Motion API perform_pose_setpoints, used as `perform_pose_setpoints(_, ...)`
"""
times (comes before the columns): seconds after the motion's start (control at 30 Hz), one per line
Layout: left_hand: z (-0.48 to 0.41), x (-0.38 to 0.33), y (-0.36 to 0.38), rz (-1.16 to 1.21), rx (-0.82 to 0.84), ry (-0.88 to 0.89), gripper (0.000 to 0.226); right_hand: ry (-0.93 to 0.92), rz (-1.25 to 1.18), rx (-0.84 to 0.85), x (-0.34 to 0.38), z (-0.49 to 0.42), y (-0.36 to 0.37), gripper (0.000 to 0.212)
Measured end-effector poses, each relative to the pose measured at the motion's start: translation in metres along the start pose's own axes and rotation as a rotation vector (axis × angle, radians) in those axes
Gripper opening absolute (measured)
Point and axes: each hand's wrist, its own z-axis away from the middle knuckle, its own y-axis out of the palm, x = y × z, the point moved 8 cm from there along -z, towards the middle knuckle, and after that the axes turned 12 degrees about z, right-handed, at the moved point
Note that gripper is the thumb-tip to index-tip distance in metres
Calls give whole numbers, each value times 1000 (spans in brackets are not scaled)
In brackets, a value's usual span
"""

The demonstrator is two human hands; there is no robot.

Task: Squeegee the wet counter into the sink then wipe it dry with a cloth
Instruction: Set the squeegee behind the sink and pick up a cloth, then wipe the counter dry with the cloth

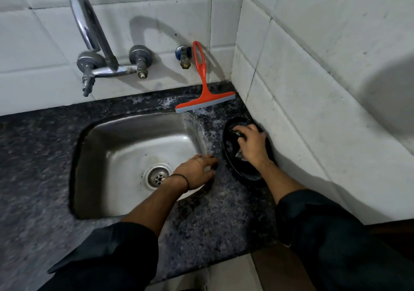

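view: head, only one I've got
squeegee (204, 89): orange, unheld. Blade sits on the counter (212, 223) at the back right corner of the sink (134, 138), one blade end over the rim. Handle leans up against the tiles (313, 66).
left hand (197, 169): fingers fairly straight and a bit spread, resting on the sink's right rim where it meets the counter. Holds nothing.
right hand (252, 144): down in a black dish (226, 147), fingers curled round a dark lump (237, 133). I can't tell what the lump is. A grey scrap shows under the wrist.
dish: on the counter right of the sink, close to the side wall.
counter: dark speckled stone, wet sheen and pale foamy patches between sink and squeegee.
sink: steel, drain (158, 176) near the left wrist.
tap (94, 35): chrome, on the back wall above the sink's left part.
valve (184, 57): small, just left of the squeegee handle.
arms: dark sleeves pushed up, thin black band (183, 178) on the left wrist.
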Motion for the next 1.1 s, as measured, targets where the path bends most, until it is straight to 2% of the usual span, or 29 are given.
perform_pose_setpoints(0.17,29,23,-40,246,-225,-10,31,236,-544,-143,4,-1,-40,35)
perform_pose_setpoints(0.37,91,80,-78,430,-385,-65,25,217,-909,-72,88,39,-33,40)
perform_pose_setpoints(0.5,154,134,-109,501,-502,-88,21,186,-1139,177,182,81,9,38)
perform_pose_setpoints(0.63,257,213,-139,555,-673,-174,20,154,-1225,435,289,136,58,43)
perform_pose_setpoints(0.87,461,355,-157,678,-966,-377,19,40,-1244,893,473,237,138,55)
perform_pose_setpoints(0.97,537,395,-156,693,-1101,-466,19,-23,-1222,1022,537,271,164,51)
perform_pose_setpoints(1.1,612,436,-160,685,-1193,-581,21,-81,-1234,1155,616,311,190,46)
